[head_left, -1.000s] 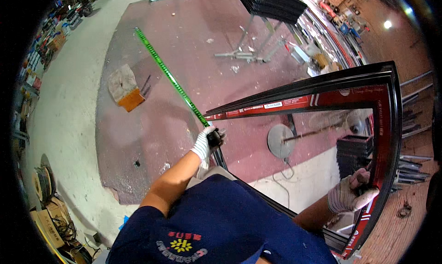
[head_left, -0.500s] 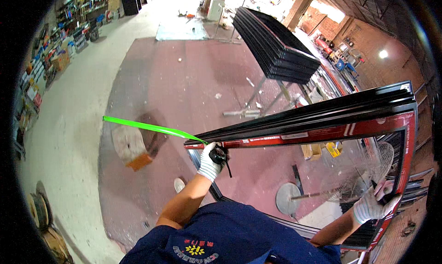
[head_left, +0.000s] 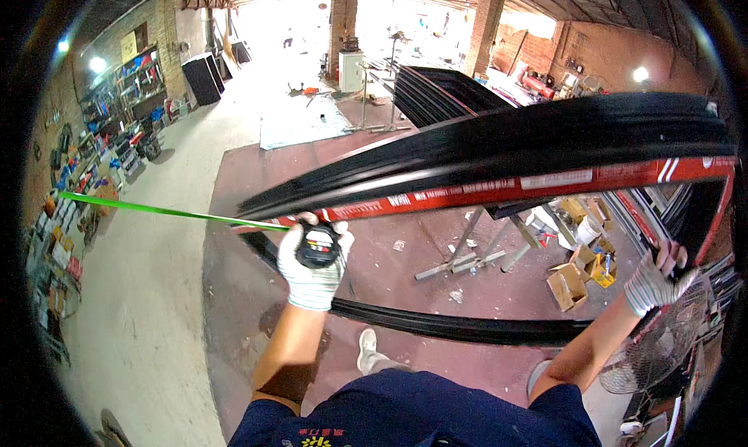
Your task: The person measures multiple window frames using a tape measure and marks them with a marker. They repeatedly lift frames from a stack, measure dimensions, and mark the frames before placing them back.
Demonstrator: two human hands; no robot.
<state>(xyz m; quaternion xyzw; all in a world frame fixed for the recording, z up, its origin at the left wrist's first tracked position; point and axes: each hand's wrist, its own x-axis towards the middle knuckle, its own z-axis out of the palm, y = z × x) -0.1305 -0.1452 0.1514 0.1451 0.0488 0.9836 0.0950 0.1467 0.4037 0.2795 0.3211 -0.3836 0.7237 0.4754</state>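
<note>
My left hand (head_left: 305, 279), in a white striped glove, is closed around a black tape measure (head_left: 318, 246). Its bright green blade (head_left: 148, 208) sticks out to the left, past the near-left corner of a bundle of black rectangular frames (head_left: 483, 147). This hand is right against that corner; whether its fingers also grip the frames is hidden. Red printed film (head_left: 467, 191) covers the inner face of the bundle's upper side. On the far right my gloved right hand (head_left: 653, 285) is closed around the frame's right side. The bundle is lifted and tilted before me.
Beyond the bundle a stack of black frames (head_left: 436, 96) rests on metal stands. Cardboard boxes (head_left: 567, 287) and a yellow box (head_left: 603, 269) lie on the right. A wire-caged fan (head_left: 650, 346) stands near my right arm. Cluttered shelves (head_left: 128, 92) line the left wall.
The bundle has risen and swung left, with both hands still on it or beside it. The tape measure has moved left and up with my left hand. My view has tilted up.
</note>
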